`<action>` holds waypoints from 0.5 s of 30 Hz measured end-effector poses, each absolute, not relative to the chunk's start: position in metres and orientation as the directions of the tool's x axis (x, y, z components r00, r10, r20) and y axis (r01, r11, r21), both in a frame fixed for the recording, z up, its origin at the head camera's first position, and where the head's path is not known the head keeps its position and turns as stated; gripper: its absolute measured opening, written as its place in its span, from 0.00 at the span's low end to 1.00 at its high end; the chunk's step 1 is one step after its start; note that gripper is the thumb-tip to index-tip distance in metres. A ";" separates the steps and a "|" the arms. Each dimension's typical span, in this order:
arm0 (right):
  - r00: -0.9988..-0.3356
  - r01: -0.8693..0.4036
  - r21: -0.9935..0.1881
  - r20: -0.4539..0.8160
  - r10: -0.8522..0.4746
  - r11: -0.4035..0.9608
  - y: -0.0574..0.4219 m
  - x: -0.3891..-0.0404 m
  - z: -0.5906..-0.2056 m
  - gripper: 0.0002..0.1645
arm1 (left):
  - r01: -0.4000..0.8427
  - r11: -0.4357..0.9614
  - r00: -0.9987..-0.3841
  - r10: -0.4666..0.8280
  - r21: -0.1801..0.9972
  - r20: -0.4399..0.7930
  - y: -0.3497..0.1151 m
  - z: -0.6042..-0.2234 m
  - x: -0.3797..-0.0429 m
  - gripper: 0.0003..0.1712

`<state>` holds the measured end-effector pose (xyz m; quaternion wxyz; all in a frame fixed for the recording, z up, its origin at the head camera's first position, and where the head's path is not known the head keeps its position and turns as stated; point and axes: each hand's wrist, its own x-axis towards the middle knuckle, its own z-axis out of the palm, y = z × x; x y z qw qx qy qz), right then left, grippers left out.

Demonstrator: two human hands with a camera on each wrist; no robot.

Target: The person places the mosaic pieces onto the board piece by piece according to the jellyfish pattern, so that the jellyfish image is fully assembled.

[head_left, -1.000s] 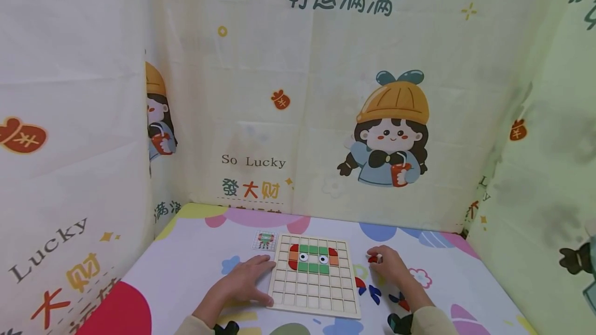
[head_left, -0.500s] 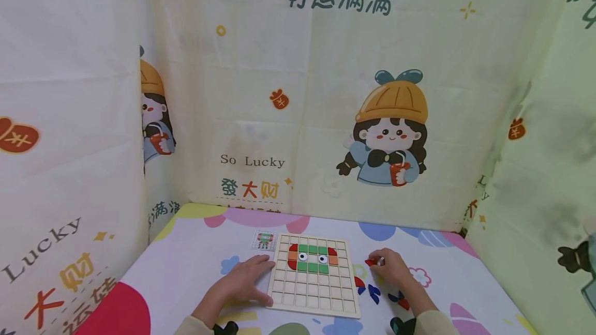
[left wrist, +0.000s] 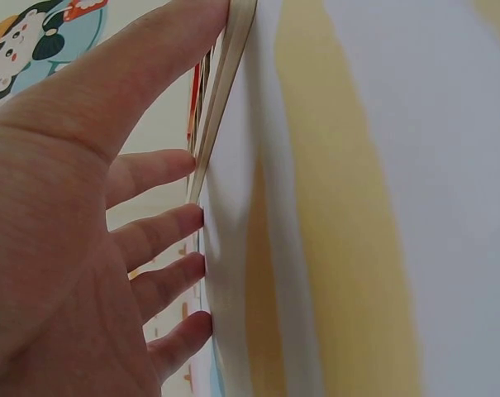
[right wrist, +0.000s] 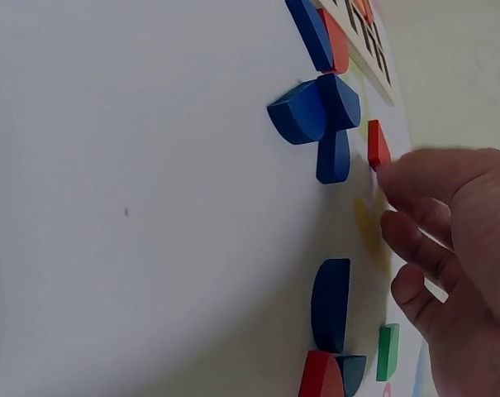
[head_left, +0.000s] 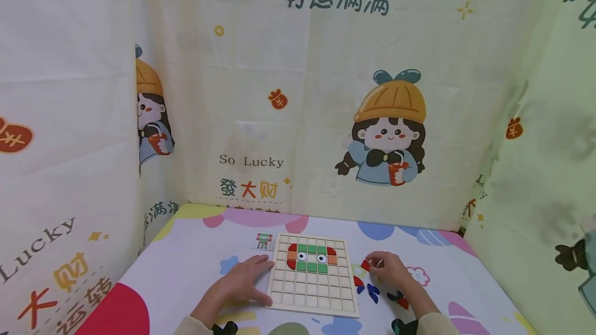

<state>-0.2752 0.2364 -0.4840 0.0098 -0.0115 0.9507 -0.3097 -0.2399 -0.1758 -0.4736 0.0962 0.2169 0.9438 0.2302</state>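
A wooden grid board (head_left: 304, 291) lies on the table, with green, red and orange blocks and two eye pieces forming a face in its upper rows. My left hand (head_left: 247, 278) rests at the board's left edge, fingers spread; in the left wrist view the thumb and fingertips of this hand (left wrist: 92, 198) touch its side. Right of the board, my right hand (head_left: 391, 270) pinches a red block (head_left: 365, 265) at its fingertips. In the right wrist view the red block (right wrist: 378, 145) shows just beyond the thumb, partly covered by it.
Several blue blocks (head_left: 373, 292) and a red block (head_left: 358, 282) lie between the board and my right hand. More blue and red blocks lie near the right wrist, with a green block (right wrist: 388, 351). A small pattern card (head_left: 263, 240) sits at the board's upper left.
My right hand has shifted slightly toward the board, and more of the red block shows at its fingertips. My left hand has stayed at the board's edge.
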 end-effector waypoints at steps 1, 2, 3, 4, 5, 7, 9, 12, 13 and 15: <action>-1.000 -0.021 -0.586 -0.002 -0.027 0.810 0.236 -0.275 -0.484 0.16 | 0.363 0.800 -0.888 0.453 0.479 -0.083 -0.176 -0.474 -0.240 0.54; -0.999 -0.038 -0.578 0.016 -0.036 0.815 0.237 -0.276 -0.485 0.17 | 0.362 0.799 -0.888 0.452 0.480 -0.084 -0.176 -0.475 -0.240 0.54; -0.999 -0.053 -0.574 0.029 -0.044 0.817 0.237 -0.276 -0.485 0.18 | 0.360 0.799 -0.888 0.452 0.481 -0.087 -0.176 -0.476 -0.240 0.54; -0.997 -0.071 -0.565 0.044 -0.056 0.822 0.236 -0.277 -0.486 0.18 | 0.359 0.800 -0.888 0.451 0.481 -0.088 -0.177 -0.477 -0.240 0.54; -0.996 -0.087 -0.557 0.053 -0.069 0.826 0.236 -0.278 -0.486 0.19 | 0.359 0.799 -0.888 0.452 0.481 -0.088 -0.177 -0.477 -0.241 0.54; -0.994 -0.111 -0.549 0.064 -0.091 0.828 0.235 -0.278 -0.486 0.18 | 0.362 0.799 -0.887 0.454 0.481 -0.088 -0.177 -0.478 -0.241 0.54; -0.994 -0.111 -0.553 0.059 -0.094 0.825 0.234 -0.278 -0.486 0.16 | 0.361 0.795 -0.886 0.455 0.487 -0.086 -0.177 -0.478 -0.241 0.54; -0.996 -0.090 -0.570 0.043 -0.080 0.817 0.232 -0.277 -0.485 0.12 | 0.359 0.791 -0.886 0.456 0.495 -0.087 -0.177 -0.477 -0.242 0.54; -0.997 -0.081 -0.578 0.037 -0.073 0.812 0.231 -0.276 -0.484 0.12 | 0.358 0.791 -0.886 0.456 0.496 -0.088 -0.177 -0.477 -0.242 0.54; -0.998 -0.063 -0.589 0.020 -0.063 0.805 0.228 -0.275 -0.483 0.11 | 0.355 0.793 -0.886 0.454 0.496 -0.093 -0.177 -0.477 -0.242 0.54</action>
